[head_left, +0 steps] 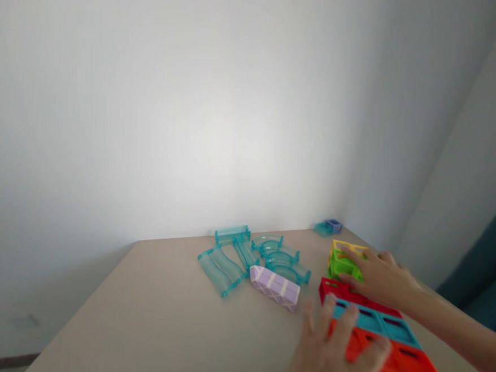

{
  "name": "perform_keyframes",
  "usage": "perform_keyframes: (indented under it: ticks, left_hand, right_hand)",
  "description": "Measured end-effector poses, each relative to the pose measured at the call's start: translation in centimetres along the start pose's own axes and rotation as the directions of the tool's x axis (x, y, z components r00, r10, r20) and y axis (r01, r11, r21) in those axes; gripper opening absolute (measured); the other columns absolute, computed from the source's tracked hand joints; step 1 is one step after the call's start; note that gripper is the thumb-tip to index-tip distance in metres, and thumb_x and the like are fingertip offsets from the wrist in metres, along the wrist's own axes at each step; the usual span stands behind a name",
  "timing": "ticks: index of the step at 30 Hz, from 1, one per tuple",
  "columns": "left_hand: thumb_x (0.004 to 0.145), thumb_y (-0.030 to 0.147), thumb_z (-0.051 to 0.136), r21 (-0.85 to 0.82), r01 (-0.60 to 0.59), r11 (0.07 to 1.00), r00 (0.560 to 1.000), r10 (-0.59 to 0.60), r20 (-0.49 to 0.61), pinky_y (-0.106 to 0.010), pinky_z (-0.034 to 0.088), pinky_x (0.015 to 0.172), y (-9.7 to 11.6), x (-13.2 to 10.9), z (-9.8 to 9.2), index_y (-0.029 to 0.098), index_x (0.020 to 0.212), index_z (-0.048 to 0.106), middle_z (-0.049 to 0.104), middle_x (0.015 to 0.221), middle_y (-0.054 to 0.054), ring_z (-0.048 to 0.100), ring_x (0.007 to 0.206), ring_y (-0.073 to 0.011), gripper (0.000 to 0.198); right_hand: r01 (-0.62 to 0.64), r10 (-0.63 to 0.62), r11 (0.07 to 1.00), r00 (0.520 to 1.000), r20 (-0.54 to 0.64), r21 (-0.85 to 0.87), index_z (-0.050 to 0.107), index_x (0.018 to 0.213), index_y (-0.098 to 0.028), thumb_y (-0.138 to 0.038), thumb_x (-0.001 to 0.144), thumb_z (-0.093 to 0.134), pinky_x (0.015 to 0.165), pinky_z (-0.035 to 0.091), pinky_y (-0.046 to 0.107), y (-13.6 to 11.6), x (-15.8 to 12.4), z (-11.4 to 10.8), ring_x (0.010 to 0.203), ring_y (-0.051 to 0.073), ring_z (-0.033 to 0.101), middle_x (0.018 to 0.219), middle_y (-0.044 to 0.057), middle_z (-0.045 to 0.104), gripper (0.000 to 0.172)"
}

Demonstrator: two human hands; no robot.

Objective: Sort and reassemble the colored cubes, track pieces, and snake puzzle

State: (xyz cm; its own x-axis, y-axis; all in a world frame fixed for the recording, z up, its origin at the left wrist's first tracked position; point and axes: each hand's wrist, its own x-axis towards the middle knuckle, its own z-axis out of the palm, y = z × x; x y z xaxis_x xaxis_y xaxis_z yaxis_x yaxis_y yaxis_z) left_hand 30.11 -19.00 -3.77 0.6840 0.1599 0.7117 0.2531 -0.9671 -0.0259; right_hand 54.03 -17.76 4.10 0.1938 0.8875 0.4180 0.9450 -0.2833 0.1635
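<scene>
My right hand (pixel 384 275) reaches in from the right, its thumb and fingers around a bright green openwork plastic block (pixel 338 266). A yellow openwork piece (pixel 343 244) sits right behind the green one; part of both is hidden by the hand. Nearer to me lies a row of plastic frame blocks: a dark red one (pixel 329 287), a light blue one (pixel 400 329) and an orange-red one (pixel 407 362). My left hand (pixel 327 347), slightly blurred, has its fingers spread over the left side of this row. Whether it touches the blocks I cannot tell.
Mid-table lie several clear teal track pieces: a wavy one (pixel 223 270), a straight one (pixel 233 232) and curved ones (pixel 282 257). A lilac block with white lines (pixel 275 286) lies before them. A small blue-violet block (pixel 334 226) stands at the far right corner, by the wall.
</scene>
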Motion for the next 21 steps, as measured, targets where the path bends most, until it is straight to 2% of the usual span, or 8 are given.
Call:
perform_keyframes:
  ticks: [3,5,6,8,11,14,18,21]
  left_hand:
    - [0.089,0.042,0.052,0.012,-0.056,0.998,0.998,0.056,-0.031,-0.053,0.038,0.104,1.3,0.0,2.1,0.037,0.128,0.052,0.047,0.145,-0.002,0.042,0.131,-0.0316,0.040]
    - [0.088,0.050,0.052,-0.050,-0.126,0.991,0.991,0.128,0.035,-0.052,0.041,0.102,0.5,0.0,2.1,0.033,0.122,0.056,0.053,0.138,-0.006,0.046,0.126,-0.0313,0.038]
    - [0.087,0.053,0.051,-0.074,-0.140,0.987,0.988,0.144,0.060,-0.053,0.041,0.102,-0.3,-0.2,1.6,0.031,0.119,0.058,0.055,0.136,-0.007,0.047,0.125,-0.0313,0.040]
    - [0.089,0.043,0.053,-0.073,-0.130,0.989,0.989,0.135,0.058,-0.049,0.039,0.105,-2.1,-0.8,0.0,0.030,0.113,0.060,0.056,0.135,-0.005,0.047,0.125,-0.0278,0.029]
    - [0.089,0.036,0.055,-0.059,-0.169,0.984,0.983,0.172,0.065,-0.042,0.040,0.105,-4.3,-2.1,-2.8,0.027,0.109,0.060,0.057,0.134,-0.003,0.047,0.126,-0.0257,0.022]
    - [0.090,0.026,0.055,-0.089,-0.165,0.982,0.970,0.178,0.167,-0.038,0.039,0.107,-5.7,-3.7,-5.4,0.024,0.108,0.060,0.058,0.134,-0.002,0.046,0.129,-0.0252,0.019]
    - [0.089,0.026,0.055,-0.177,-0.067,0.982,0.959,0.112,0.260,-0.042,0.035,0.112,-7.6,-6.1,-8.8,0.025,0.106,0.060,0.057,0.137,-0.002,0.042,0.134,-0.0262,0.018]
    - [0.088,0.025,0.056,-0.282,0.069,0.957,0.944,0.029,0.329,-0.044,0.034,0.113,-9.2,-7.9,-11.6,0.029,0.114,0.057,0.056,0.137,-0.004,0.039,0.137,-0.0257,0.027]
  right_hand:
    - [0.205,-0.208,0.978,0.969,0.131,0.029,0.055,0.131,-0.031,-0.056,0.080,0.055,0.085,0.044,0.051,2.2,0.6,-1.1,0.094,0.034,0.061,0.094,0.011,0.070,0.057]
    - [0.327,-0.344,0.937,0.927,0.151,0.126,0.052,0.134,-0.028,-0.053,0.084,0.053,0.087,0.045,0.045,3.0,0.3,-1.7,0.091,0.029,0.062,0.090,0.009,0.071,0.057]
    - [0.350,-0.371,0.925,0.917,0.150,0.150,0.051,0.135,-0.026,-0.052,0.085,0.052,0.086,0.046,0.043,3.1,0.0,-1.9,0.090,0.028,0.062,0.091,0.010,0.071,0.057]
    - [0.337,-0.354,0.932,0.925,0.138,0.132,0.051,0.135,-0.023,-0.054,0.086,0.050,0.084,0.047,0.044,2.5,-1.1,-2.1,0.091,0.029,0.061,0.094,0.012,0.071,0.059]
    - [0.251,-0.252,0.968,0.965,0.071,0.031,0.053,0.132,-0.022,-0.057,0.084,0.049,0.078,0.050,0.049,0.1,-3.0,-2.4,0.093,0.035,0.060,0.100,0.014,0.071,0.059]
    - [0.205,-0.206,0.978,0.979,-0.004,-0.029,0.057,0.127,-0.022,-0.059,0.083,0.048,0.071,0.052,0.051,-2.7,-5.2,-3.1,0.094,0.039,0.061,0.103,0.017,0.071,0.058]
    - [0.309,-0.310,0.945,0.951,-0.010,0.111,0.055,0.131,-0.030,-0.064,0.077,0.053,0.067,0.055,0.051,-4.5,-8.2,-4.1,0.078,0.035,0.069,0.104,0.013,0.072,0.064]
    - [0.398,-0.431,0.864,0.901,0.045,0.309,0.046,0.139,-0.036,-0.053,0.074,0.061,0.058,0.058,0.043,-4.6,-10.2,-3.6,0.072,0.033,0.071,0.098,0.008,0.075,0.068]
